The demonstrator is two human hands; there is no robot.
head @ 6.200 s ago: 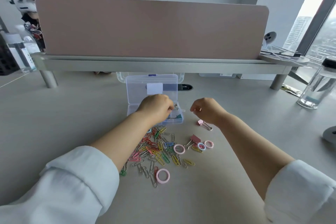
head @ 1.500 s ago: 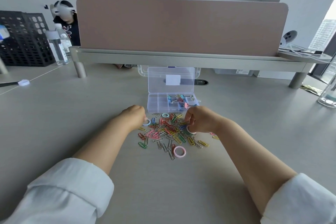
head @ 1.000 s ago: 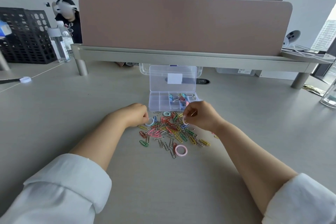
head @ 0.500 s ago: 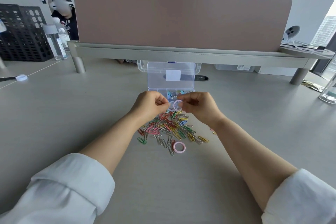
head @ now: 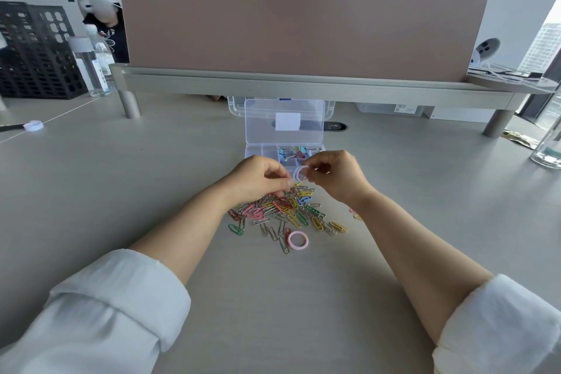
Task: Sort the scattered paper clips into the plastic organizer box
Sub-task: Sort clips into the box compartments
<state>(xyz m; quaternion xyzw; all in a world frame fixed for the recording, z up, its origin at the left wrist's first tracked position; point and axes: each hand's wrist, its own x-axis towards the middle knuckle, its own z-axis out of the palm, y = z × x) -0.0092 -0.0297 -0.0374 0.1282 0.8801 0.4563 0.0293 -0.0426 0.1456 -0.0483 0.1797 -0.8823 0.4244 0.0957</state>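
Observation:
A heap of coloured paper clips lies on the desk in front of me. Behind it stands the clear plastic organizer box, lid upright, with binder clips in a back compartment. My left hand and right hand meet just above the heap, in front of the box. Between their fingertips is a pale round ring clip; the right hand pinches it, the left fingers are closed against it. A pink ring clip lies alone at the heap's near edge.
A raised shelf with a pink divider panel runs across behind the box. Water bottles and a black crate stand at the far left, a glass bottle at the right edge. A person sits behind the divider at left.
Both hands rose from the heap with ring clips and came together in front of the box. Over the last half second they barely moved.

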